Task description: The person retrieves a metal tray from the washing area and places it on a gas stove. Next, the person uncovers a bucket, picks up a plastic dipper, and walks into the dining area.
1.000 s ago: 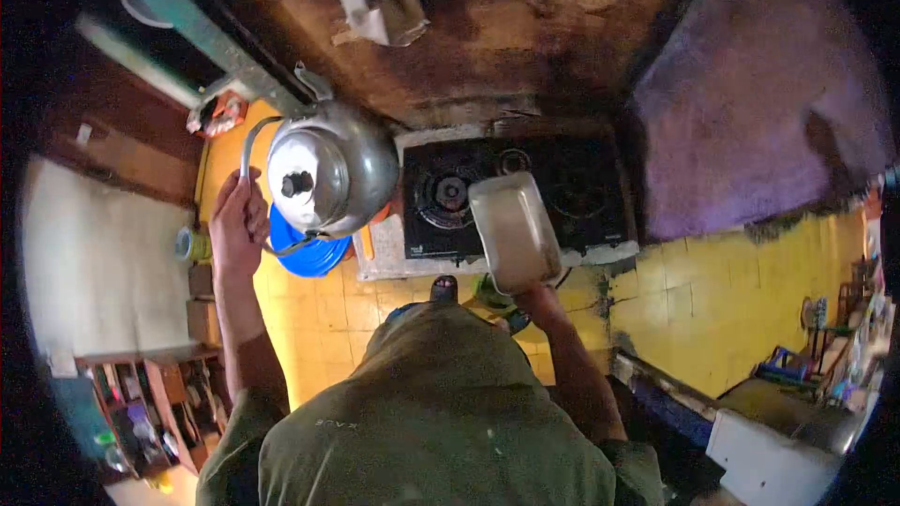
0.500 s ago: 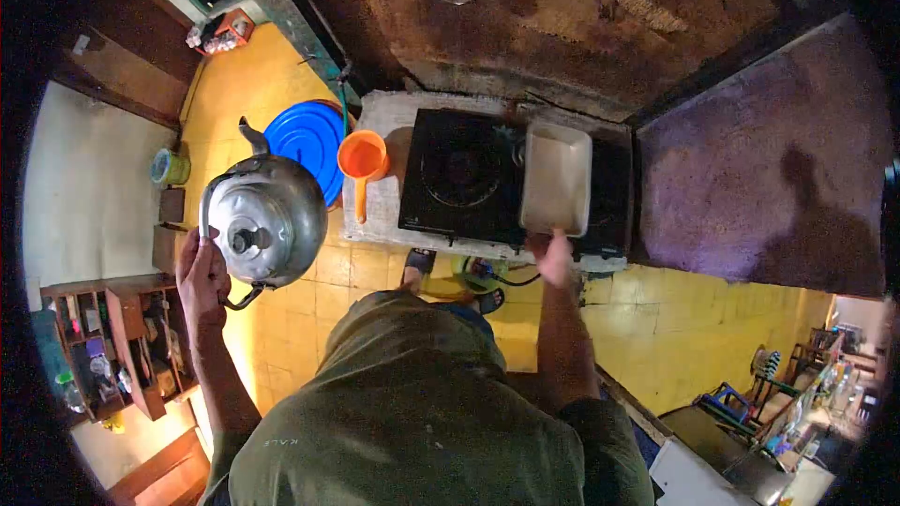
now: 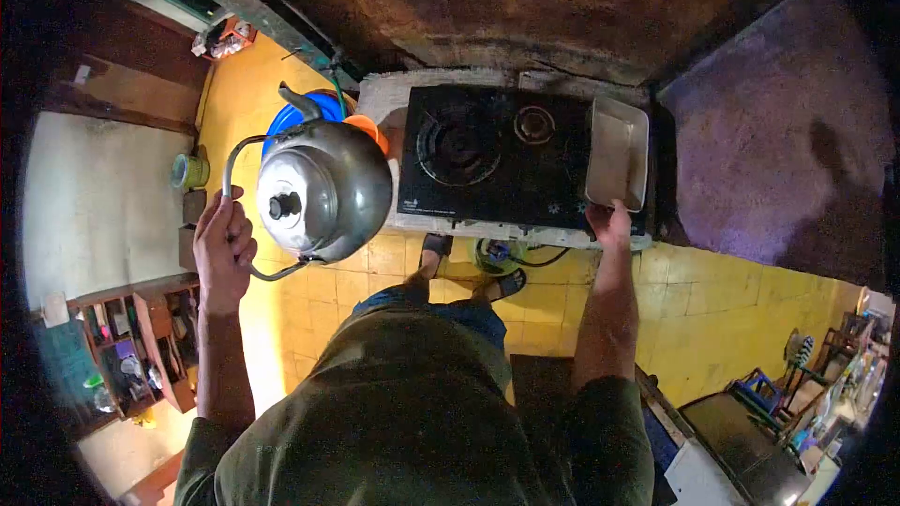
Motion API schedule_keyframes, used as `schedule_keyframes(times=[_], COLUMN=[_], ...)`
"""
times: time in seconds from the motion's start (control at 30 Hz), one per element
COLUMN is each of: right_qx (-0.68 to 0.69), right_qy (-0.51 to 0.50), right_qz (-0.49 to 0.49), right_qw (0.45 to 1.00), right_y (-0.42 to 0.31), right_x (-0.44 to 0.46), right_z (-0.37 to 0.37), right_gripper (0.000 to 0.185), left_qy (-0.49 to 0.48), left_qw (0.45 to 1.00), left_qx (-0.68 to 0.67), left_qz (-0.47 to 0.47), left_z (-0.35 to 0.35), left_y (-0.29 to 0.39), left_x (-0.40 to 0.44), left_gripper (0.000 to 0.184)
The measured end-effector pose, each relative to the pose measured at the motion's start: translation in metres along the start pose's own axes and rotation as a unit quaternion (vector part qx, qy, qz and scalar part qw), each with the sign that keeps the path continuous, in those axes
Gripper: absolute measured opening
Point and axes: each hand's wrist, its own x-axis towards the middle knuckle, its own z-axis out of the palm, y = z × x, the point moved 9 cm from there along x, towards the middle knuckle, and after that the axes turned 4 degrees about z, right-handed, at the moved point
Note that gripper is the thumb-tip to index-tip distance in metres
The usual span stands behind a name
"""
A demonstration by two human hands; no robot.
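A large silver kettle (image 3: 352, 183) with a black lid knob hangs from my left hand (image 3: 223, 242), whose fingers wrap round its curved handle. It is held in front of the counter's left end and partly covers an orange dipper (image 3: 367, 131). My right hand (image 3: 611, 222) grips the near end of a pale rectangular pan (image 3: 619, 152). That pan sits at the right side of the black two-burner stove (image 3: 497, 183). Both the large left burner (image 3: 458, 144) and the small burner (image 3: 534, 125) are uncovered.
A blue lid or tub (image 3: 309, 111) stands on the yellow tiled floor behind the kettle. The rough counter (image 3: 384, 94) meets a purple-lit wall (image 3: 769, 141) on the right. A hose (image 3: 544, 260) and a green round object lie below the counter, near my feet.
The pan has moved to the right across the stove, uncovering the small burner. The kettle has come rightward, closer to the stove, and now overlaps the orange dipper.
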Motion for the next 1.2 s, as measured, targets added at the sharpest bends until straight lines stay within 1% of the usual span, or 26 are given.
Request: schedule_keyframes(times=[0.17, 0.27, 0.33, 0.37, 0.4, 0.43, 0.5, 0.53, 0.6, 0.63, 0.67, 0.7, 0.73, 0.77, 0.8, 0.83, 0.87, 0.9, 0.93, 0.97, 1.0, 1.03, 1.07, 1.13, 1.17, 1.2], right_qx=[-0.061, -0.102, -0.063, -0.200, -0.171, -0.098, -0.245, -0.203, -0.378, -0.448, -0.528, -0.602, -0.593, -0.433, -0.259, -0.248, -0.120, 0.012, 0.023, -0.065, -0.154, -0.148, -0.082, 0.045, -0.100, -0.259], right_qy=[0.006, 0.064, -0.072, -0.118, 0.111, 0.038, 0.108, 0.068, 0.149, 0.173, 0.145, 0.118, 0.127, 0.168, 0.206, 0.216, 0.253, 0.282, 0.288, 0.326, 0.359, 0.360, 0.315, 0.213, 0.208, 0.214], right_qz=[-0.037, -0.073, -0.072, -0.064, -0.077, -0.056, -0.015, -0.006, 0.131, 0.223, 0.201, 0.177, 0.182, 0.160, 0.127, 0.124, 0.161, 0.193, 0.189, 0.157, 0.125, 0.124, 0.115, 0.099, 0.072, 0.046], right_qw=[0.997, 0.990, 0.993, 0.971, 0.976, 0.993, 0.963, 0.977, 0.904, 0.848, 0.812, 0.770, 0.774, 0.871, 0.935, 0.936, 0.947, 0.940, 0.938, 0.930, 0.912, 0.913, 0.938, 0.971, 0.970, 0.941], right_y=[-0.007, -0.010, 0.000, 0.006, 0.022, 0.054, 0.096, 0.127, 0.179, 0.212, 0.232, 0.246, 0.249, 0.247, 0.245, 0.247, 0.259, 0.275, 0.279, 0.273, 0.267, 0.270, 0.274, 0.279, 0.282, 0.285], right_x=[0.000, -0.021, 0.003, -0.036, -0.021, -0.008, -0.074, -0.092, -0.136, -0.154, -0.175, -0.193, -0.224, -0.273, -0.308, -0.317, -0.332, -0.346, -0.350, -0.353, -0.354, -0.352, -0.340, -0.301, -0.271, -0.242], right_z=[-0.017, -0.023, -0.053, -0.035, -0.098, -0.129, -0.139, -0.161, -0.210, -0.252, -0.283, -0.301, -0.290, -0.273, -0.259, -0.265, -0.276, -0.285, -0.292, -0.304, -0.316, -0.323, -0.329, -0.349, -0.392, -0.433], right_gripper=[0.033, 0.042, 0.048, 0.051, 0.050, 0.045, 0.048, 0.049, 0.045, 0.042, 0.035, 0.028, 0.028, 0.021, 0.017, 0.017, 0.017, 0.022, 0.022, 0.019, 0.021, 0.021, 0.021, 0.042, 0.042, 0.042], left_qy=[-0.032, -0.073, -0.094, -0.107, -0.120, -0.125, -0.158, -0.185, -0.174, -0.175, -0.225, -0.198, -0.173, -0.168, -0.164, -0.238, -0.181, -0.195, -0.207, -0.217, -0.185, -0.151, -0.154, -0.137, -0.206, -0.201], left_qw=[0.998, 0.995, 0.992, 0.991, 0.989, 0.988, 0.980, 0.968, 0.972, 0.965, 0.954, 0.972, 0.982, 0.983, 0.982, 0.962, 0.977, 0.977, 0.976, 0.974, 0.980, 0.980, 0.979, 0.983, 0.971, 0.973], left_qx=[0.039, 0.017, 0.024, 0.024, 0.025, 0.026, -0.029, -0.085, -0.113, -0.133, -0.125, -0.061, 0.004, 0.050, 0.094, -0.066, -0.023, -0.030, -0.039, -0.037, 0.039, 0.114, 0.115, 0.015, 0.015, 0.018], left_qz=[-0.038, -0.059, -0.077, -0.080, -0.083, -0.084, -0.116, -0.144, -0.108, -0.145, -0.151, -0.113, -0.077, -0.052, -0.025, -0.118, -0.108, -0.078, -0.047, -0.053, -0.061, -0.065, -0.063, -0.121, -0.118, -0.113], left_z=[0.052, 0.080, 0.103, 0.115, 0.128, 0.139, 0.154, 0.162, 0.174, 0.181, 0.187, 0.188, 0.192, 0.194, 0.196, 0.201, 0.192, 0.196, 0.200, 0.205, 0.203, 0.201, 0.206, 0.205, 0.198, 0.190], left_y=[-0.020, -0.053, -0.076, -0.087, -0.097, -0.111, -0.148, -0.169, -0.195, -0.202, -0.222, -0.218, -0.218, -0.222, -0.224, -0.250, -0.259, -0.252, -0.244, -0.241, -0.239, -0.237, -0.232, -0.229, -0.244, -0.236], left_x=[0.002, 0.016, 0.030, 0.037, 0.045, 0.055, 0.080, 0.093, 0.119, 0.119, 0.134, 0.137, 0.137, 0.139, 0.146, 0.160, 0.172, 0.169, 0.167, 0.167, 0.173, 0.176, 0.170, 0.157, 0.175, 0.170], left_gripper=[0.017, 0.015, 0.016, 0.015, 0.015, 0.014, 0.013, 0.013, 0.012, 0.009, 0.010, 0.014, 0.019, 0.022, 0.025, 0.023, 0.024, 0.022, 0.021, 0.021, 0.018, 0.016, 0.016, 0.021, 0.029, 0.029])
